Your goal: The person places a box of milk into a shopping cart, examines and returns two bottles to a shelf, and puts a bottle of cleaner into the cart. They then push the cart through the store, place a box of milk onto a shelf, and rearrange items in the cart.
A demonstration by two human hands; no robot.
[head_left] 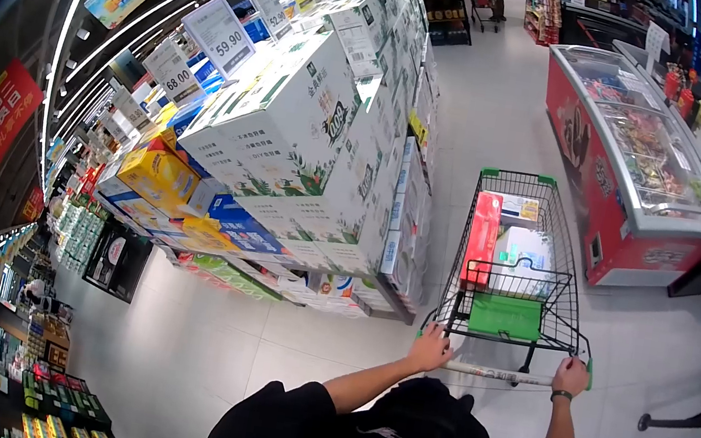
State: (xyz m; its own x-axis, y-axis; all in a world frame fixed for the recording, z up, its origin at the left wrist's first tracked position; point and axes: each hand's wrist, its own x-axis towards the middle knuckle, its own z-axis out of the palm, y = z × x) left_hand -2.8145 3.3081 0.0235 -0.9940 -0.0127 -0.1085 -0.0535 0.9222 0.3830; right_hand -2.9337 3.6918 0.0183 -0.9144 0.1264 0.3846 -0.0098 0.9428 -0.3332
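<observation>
Both of my hands are on the light-coloured handlebar [495,373] of a shopping cart [573,293]. My left hand [431,349] wraps round the bar's left end, and my right hand [572,376], with a dark band at the wrist, grips the right end. The cart has a black wire basket and a green seat flap [505,317]. Inside the basket stand a tall red box [484,230] on the left, a white carton [527,250] with a green mark beside it, and a smaller box [520,208] at the front end.
To the left rises a big stack of white cartons [269,130] with price signs [218,34] above. A red chest freezer [593,174] with glass lids stands on the right. Between them runs a tiled aisle [470,83]. Farther off, a person with another cart [484,5] stands near shelves.
</observation>
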